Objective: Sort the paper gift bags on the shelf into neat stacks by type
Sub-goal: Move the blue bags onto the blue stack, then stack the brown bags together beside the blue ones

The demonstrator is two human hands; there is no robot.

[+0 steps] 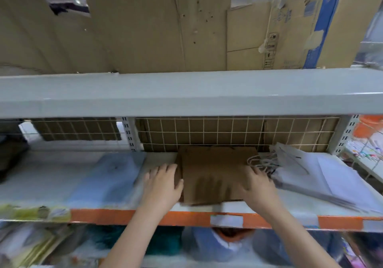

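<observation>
while squaring the brown bag stack [213,174] on the shelf [124,214]: left hand [162,184] and right hand [259,186] flank it, fingers [165,169] spread flat against its edges. risk: snagging white bags' [323,174] cord handles [261,162] just beyond right fingers, mixing types.

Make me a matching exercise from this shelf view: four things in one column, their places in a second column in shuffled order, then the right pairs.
Things
1. stack of brown kraft paper gift bags
2. stack of white paper gift bags with cord handles
3. flattened brown cardboard boxes
4. left hand

Places
A. on the grey upper shelf board
B. against the left edge of the brown stack
C. middle of the shelf, between both hands
D. right part of the shelf, beside the right hand

Pairs: 1-C, 2-D, 3-A, 4-B
</observation>
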